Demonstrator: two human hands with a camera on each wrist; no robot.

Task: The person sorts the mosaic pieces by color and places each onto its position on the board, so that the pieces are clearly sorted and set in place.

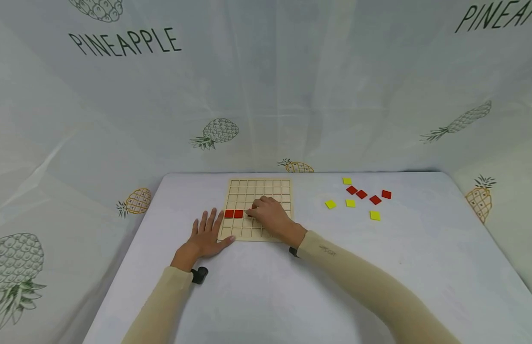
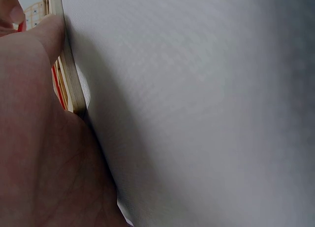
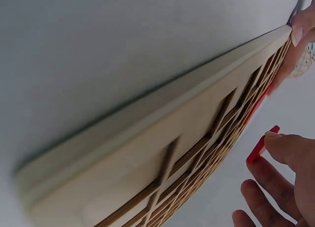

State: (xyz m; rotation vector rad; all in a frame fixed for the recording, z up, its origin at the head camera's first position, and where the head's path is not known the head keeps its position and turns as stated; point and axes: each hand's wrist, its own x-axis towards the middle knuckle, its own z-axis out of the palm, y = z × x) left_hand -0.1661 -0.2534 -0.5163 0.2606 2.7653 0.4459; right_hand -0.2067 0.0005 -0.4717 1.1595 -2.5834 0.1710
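The right hand (image 1: 272, 217) pinches a red tile (image 3: 258, 147) between thumb and finger over the grid board (image 1: 260, 183), near two laid red tiles (image 1: 238, 214), the left hand (image 1: 205, 240) spread at its edge: apparently mid-placement, calling next for lowering the tile flat into line.

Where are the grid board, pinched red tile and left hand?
Grid board (image 1: 260, 190), head view: bare upper cell.
Pinched red tile (image 3: 257, 149), right wrist view: visible middle.
Left hand (image 1: 206, 240), head view: back of hand.

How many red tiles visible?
7: two red tiles on the board, one tile pinched by the right hand, four loose tiles right of the board. The hand may hide more.
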